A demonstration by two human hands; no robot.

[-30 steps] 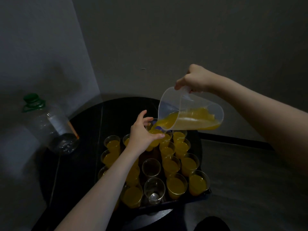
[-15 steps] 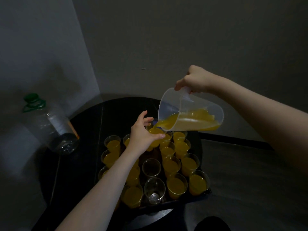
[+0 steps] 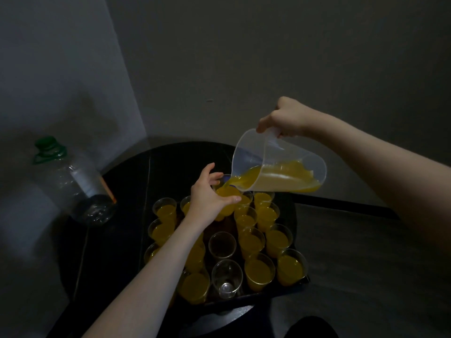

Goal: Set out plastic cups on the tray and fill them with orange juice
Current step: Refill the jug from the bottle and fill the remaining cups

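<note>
My right hand (image 3: 286, 118) grips the handle of a clear plastic jug (image 3: 280, 164), tilted left, with orange juice running from its spout. My left hand (image 3: 210, 196) holds a plastic cup (image 3: 228, 198) lifted above the tray, right under the spout; the cup is nearly full of juice. Below, a dark tray (image 3: 258, 295) carries several clear cups filled with juice (image 3: 260, 270). Two cups in the middle column stand empty (image 3: 222, 245), (image 3: 227, 276). My left forearm hides part of the left columns of cups.
The tray sits on a round black table (image 3: 127, 191) set in a wall corner. A large clear bottle (image 3: 73, 181) with a green cap stands at the table's left edge. Dark floor lies to the right.
The juice level in the held cup has risen while the jug keeps pouring. Both hands stay almost where they were.
</note>
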